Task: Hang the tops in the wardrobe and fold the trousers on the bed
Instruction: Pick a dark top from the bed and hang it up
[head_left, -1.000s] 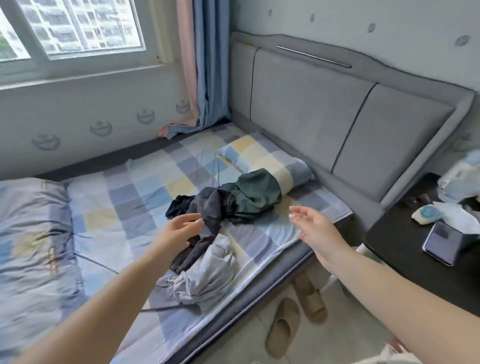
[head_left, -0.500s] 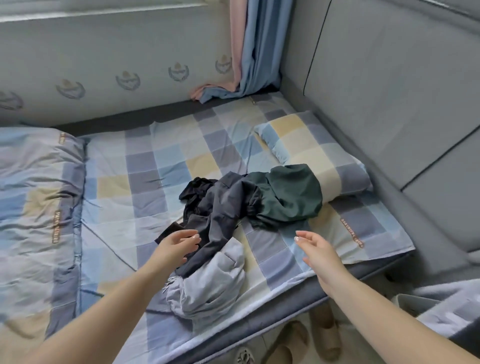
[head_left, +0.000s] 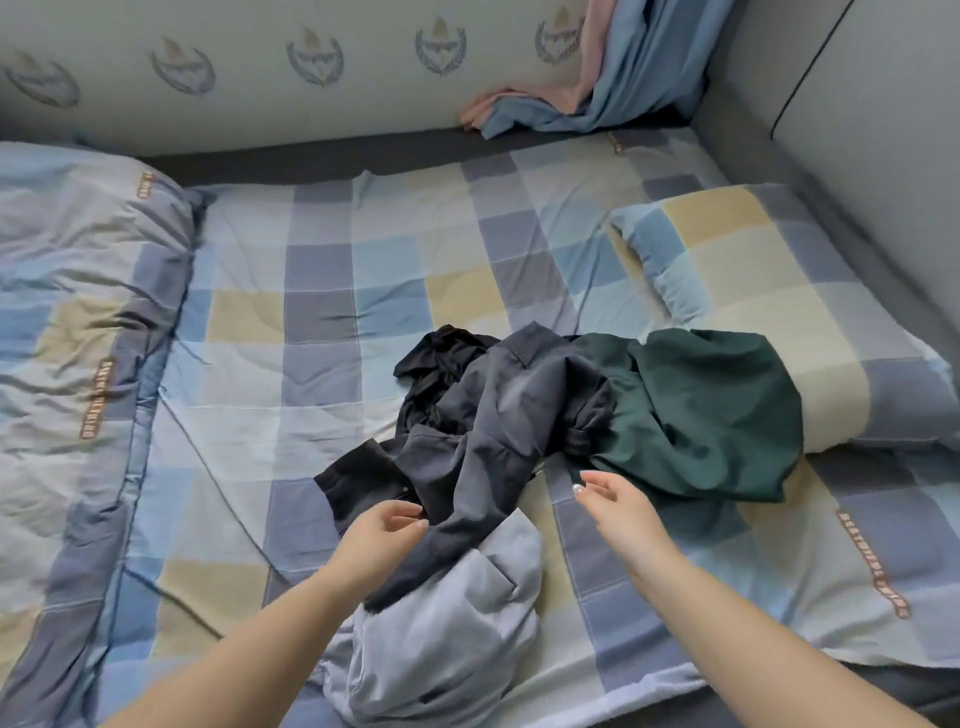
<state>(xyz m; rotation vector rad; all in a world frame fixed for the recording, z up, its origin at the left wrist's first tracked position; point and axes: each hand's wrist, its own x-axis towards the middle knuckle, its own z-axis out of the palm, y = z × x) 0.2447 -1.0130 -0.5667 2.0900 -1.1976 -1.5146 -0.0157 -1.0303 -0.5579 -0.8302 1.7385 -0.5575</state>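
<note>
Soft, crumpled cloth is all there is to work with: a heap of garments lies in the middle of the checked bed sheet (head_left: 322, 291), near the front edge, with its right end lapping onto the pillow (head_left: 737, 260). A dark green garment (head_left: 711, 415) sits to the right, a charcoal grey garment (head_left: 514, 415) is draped across the centre, something black (head_left: 441, 358) is bunched behind it, and a pale blue-grey garment (head_left: 447, 623) slumps nearest the person. Which are tops and which trousers I cannot tell while they are balled up.

The left hand (head_left: 379, 540) is at the lower edge of the charcoal piece, fingers loosely curled, just touching or about to pinch the fabric; I see no firm hold yet. The right hand (head_left: 618, 504) hovers empty and relaxed, fingers spread, just beside the green cloth.

All of it looks light and limp, so it should lift easily but will sag and drag its neighbours along, since the pieces overlap. My guess is that a waistband, collar or hem is the best place to grip, lifting one garment clear and shaking it open before sorting.
</note>
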